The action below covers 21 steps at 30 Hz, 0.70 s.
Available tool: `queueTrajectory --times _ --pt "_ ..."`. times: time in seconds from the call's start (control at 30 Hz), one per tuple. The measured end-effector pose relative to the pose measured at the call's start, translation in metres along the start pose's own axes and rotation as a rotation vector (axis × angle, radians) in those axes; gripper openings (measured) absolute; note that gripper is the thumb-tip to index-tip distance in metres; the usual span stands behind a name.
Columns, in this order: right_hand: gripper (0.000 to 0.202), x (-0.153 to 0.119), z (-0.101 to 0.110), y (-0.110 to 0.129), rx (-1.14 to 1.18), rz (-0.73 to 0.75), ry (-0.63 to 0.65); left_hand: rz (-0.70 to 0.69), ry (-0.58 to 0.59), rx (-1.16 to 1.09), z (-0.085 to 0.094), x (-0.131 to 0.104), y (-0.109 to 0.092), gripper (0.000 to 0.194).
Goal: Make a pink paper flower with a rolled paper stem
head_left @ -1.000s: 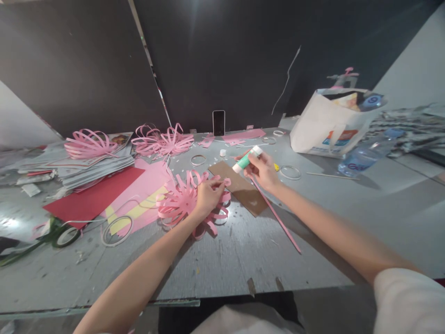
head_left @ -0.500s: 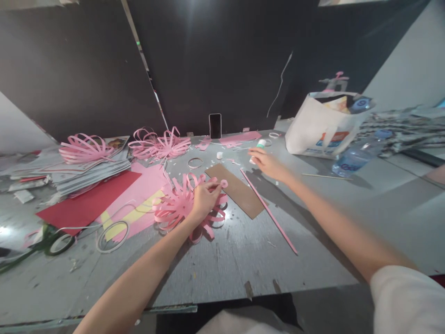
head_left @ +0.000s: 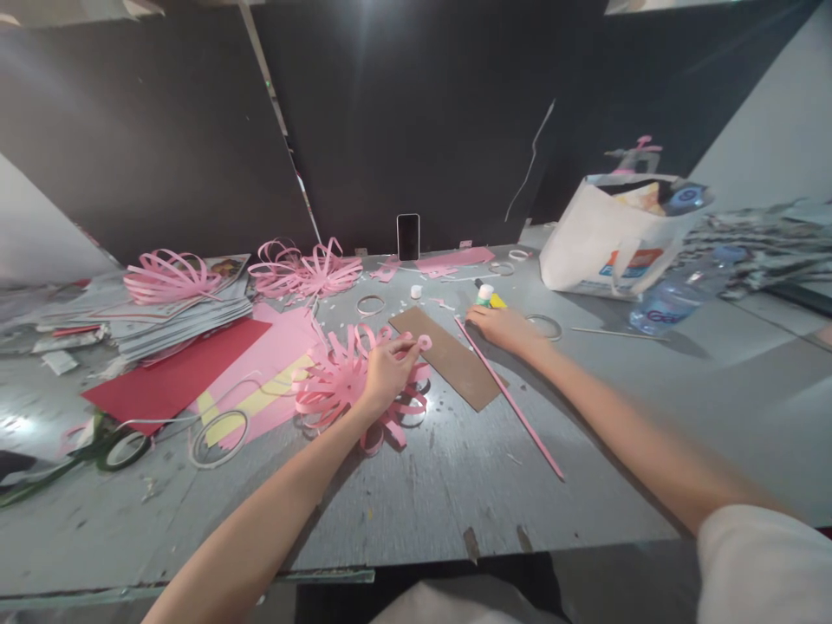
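Note:
My left hand [head_left: 390, 371] is closed in a pinch over the right side of a pink paper-strip flower [head_left: 334, 381]. It holds a pink paper strip whose curled end [head_left: 425, 343] shows past the fingertips. Fingers of my right hand [head_left: 497, 328] are closed around a white and green glue stick [head_left: 484, 295], low over the table; its lower part is hidden by the hand. A brown cardboard strip [head_left: 448, 360] lies between the hands. Beside it, a long thin pink paper stick [head_left: 513, 403] slants toward me. A small white cap [head_left: 416, 292] stands behind the cardboard.
At the left are scissors [head_left: 107, 451], red paper [head_left: 175, 377], wire coils and stacked papers [head_left: 182, 316] bearing another pink paper loop shape. A phone [head_left: 408, 237] leans on the dark back wall. A white bag [head_left: 594, 238] and plastic bottle [head_left: 676, 299] stand at right.
My right hand has come nearer to me and lower with the glue stick, uncovering a yellow item and a wire ring behind it. My left hand keeps its pinch. The view has shifted slightly.

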State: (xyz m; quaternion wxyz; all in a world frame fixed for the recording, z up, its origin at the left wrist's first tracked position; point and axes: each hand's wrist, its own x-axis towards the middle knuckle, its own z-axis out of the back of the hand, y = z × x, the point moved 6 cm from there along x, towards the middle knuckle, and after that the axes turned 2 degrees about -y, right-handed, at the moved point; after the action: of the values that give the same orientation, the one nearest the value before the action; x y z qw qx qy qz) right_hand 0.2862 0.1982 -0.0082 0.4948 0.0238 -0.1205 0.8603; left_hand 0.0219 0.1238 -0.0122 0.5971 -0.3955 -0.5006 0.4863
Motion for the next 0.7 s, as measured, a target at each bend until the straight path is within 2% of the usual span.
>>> queueTrajectory --times 0.13,0.27,0.33,0.4,0.47,0.53,0.6,0.7 --pt "0.045 0.000 0.008 -0.001 0.021 -0.028 -0.004 -0.025 -0.016 -0.001 0.002 0.000 0.001 0.021" --pt "0.047 0.002 0.025 0.004 0.103 -0.047 -0.084 -0.026 -0.016 -0.015 0.002 0.001 0.003 0.023" --pt "0.041 0.003 0.038 0.009 0.284 -0.098 -0.169 -0.029 -0.009 -0.029 0.001 0.002 0.004 0.024" --pt "0.032 0.004 0.047 0.017 0.616 -0.163 -0.216 -0.042 -0.006 -0.034 0.001 0.002 0.003 0.025" --pt "0.028 0.005 0.050 0.030 0.981 -0.176 -0.167 -0.057 -0.001 -0.025 0.000 0.002 0.002 0.024" --pt "0.029 0.006 0.051 0.045 1.171 -0.163 -0.071 -0.068 0.004 -0.003 0.000 0.001 -0.001 0.021" --pt "0.031 0.006 0.051 0.056 1.210 -0.169 0.011 -0.081 0.013 0.023 -0.001 0.001 -0.004 0.019" --pt "0.033 0.004 0.053 0.065 1.247 -0.169 0.069 -0.100 0.025 0.032 -0.001 0.000 -0.005 0.019"
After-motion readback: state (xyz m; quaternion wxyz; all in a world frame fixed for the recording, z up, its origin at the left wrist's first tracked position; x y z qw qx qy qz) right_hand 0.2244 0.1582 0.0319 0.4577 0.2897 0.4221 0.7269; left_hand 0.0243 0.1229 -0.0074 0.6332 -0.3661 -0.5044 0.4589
